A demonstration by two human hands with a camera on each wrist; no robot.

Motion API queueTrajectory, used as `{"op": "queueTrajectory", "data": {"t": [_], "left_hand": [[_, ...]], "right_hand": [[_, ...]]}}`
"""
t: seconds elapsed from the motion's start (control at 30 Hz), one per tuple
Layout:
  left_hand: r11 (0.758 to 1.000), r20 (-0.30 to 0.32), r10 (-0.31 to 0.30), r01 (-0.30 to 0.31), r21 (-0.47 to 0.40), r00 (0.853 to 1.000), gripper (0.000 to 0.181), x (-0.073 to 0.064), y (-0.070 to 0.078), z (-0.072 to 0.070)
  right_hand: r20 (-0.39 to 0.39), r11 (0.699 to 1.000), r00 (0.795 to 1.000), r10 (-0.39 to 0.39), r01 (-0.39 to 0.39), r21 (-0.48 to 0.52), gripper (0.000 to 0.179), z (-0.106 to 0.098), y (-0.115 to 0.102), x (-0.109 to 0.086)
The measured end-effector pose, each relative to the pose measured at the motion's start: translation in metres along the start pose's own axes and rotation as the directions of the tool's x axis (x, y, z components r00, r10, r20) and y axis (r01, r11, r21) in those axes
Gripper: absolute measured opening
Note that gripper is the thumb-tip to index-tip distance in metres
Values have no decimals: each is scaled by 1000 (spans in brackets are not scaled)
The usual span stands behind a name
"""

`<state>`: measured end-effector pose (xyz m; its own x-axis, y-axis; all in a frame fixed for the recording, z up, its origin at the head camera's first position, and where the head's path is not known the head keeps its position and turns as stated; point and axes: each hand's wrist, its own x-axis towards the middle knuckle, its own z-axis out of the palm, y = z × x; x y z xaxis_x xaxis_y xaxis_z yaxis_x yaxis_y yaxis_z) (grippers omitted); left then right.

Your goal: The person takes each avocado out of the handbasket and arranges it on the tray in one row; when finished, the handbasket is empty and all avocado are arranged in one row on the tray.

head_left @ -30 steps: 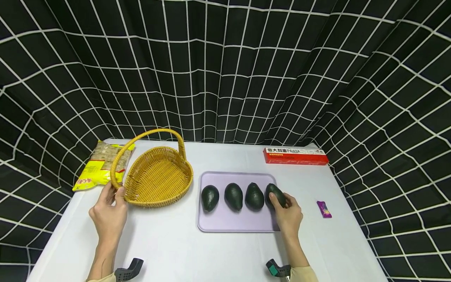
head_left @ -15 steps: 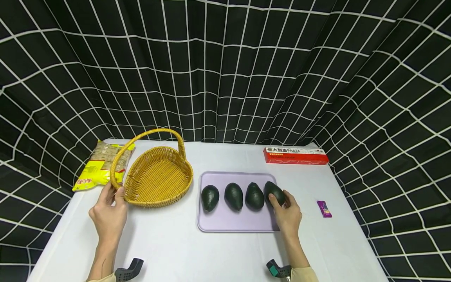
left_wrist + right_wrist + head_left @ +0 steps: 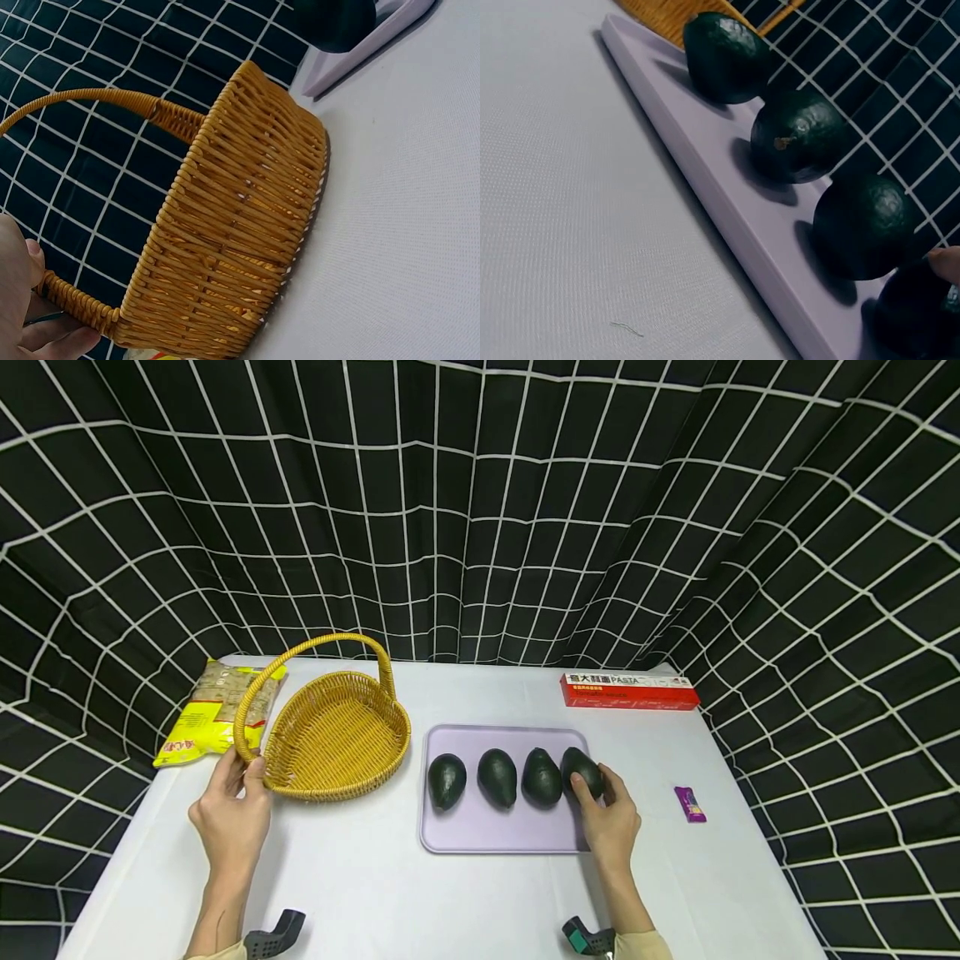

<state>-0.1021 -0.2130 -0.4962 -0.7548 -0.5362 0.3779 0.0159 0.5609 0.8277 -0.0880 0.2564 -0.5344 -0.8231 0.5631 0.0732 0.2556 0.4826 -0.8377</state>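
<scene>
My left hand (image 3: 231,818) pinches the lower left end of the handle on a yellow wicker basket (image 3: 339,737). Nothing lies inside the basket. In the left wrist view, thumb and fingers wrap the handle's base beside the woven wall (image 3: 225,217). My right hand (image 3: 611,817) grips the rightmost avocado (image 3: 581,770), thumb on its near side, at the right end of a lilac tray (image 3: 480,839). Three more dark green avocados lie in a row there: a left one (image 3: 447,782), a middle one (image 3: 497,778) and one beside the gripped fruit (image 3: 542,778).
A yellow bag of dried food (image 3: 217,710) lies behind the basket at the left. At the back right is a red pasta box (image 3: 630,692); a small purple packet (image 3: 690,805) lies right of the tray. A black gridded curtain (image 3: 465,527) surrounds the white table (image 3: 420,910).
My right hand has shifted slightly left and away from me, bringing the gripped avocado closer to its neighbour. The left hand and basket have stayed put.
</scene>
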Motion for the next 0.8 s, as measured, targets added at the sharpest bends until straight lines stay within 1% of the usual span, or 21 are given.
{"op": "queueTrajectory", "data": {"t": [0.2,0.37,0.5,0.63,0.7,0.73,0.77,0.8], "left_hand": [[1000,7,-3,3,5,1000,43,0,0,0],[1000,15,-16,16,9,1000,44,0,-1,-1],[999,18,-40,40,2,999,46,0,-1,-1],[997,18,-64,65,-31,998,51,-1,-1,-1],[998,-11,-51,50,-44,999,56,-4,0,1],[998,-48,-26,23,-58,999,58,-5,1,2],[997,-96,14,-21,-68,995,58,-7,4,3],[994,-158,63,-77,-78,985,57,-9,7,4]], "right_hand": [[-6,1000,1000,2,-2,-14,67,-1,1,0],[-12,1000,1000,-2,2,-24,68,0,1,0],[-16,1000,1000,-3,3,-28,68,0,0,0],[-23,999,1000,-8,7,-36,66,0,-1,1],[-20,999,1000,-8,7,-40,67,0,-2,2],[-16,999,1000,-7,6,-42,67,-1,-3,1],[-11,999,1000,-4,4,-42,68,-1,-4,1],[-5,999,1000,-2,2,-44,69,-2,-4,1]]}}
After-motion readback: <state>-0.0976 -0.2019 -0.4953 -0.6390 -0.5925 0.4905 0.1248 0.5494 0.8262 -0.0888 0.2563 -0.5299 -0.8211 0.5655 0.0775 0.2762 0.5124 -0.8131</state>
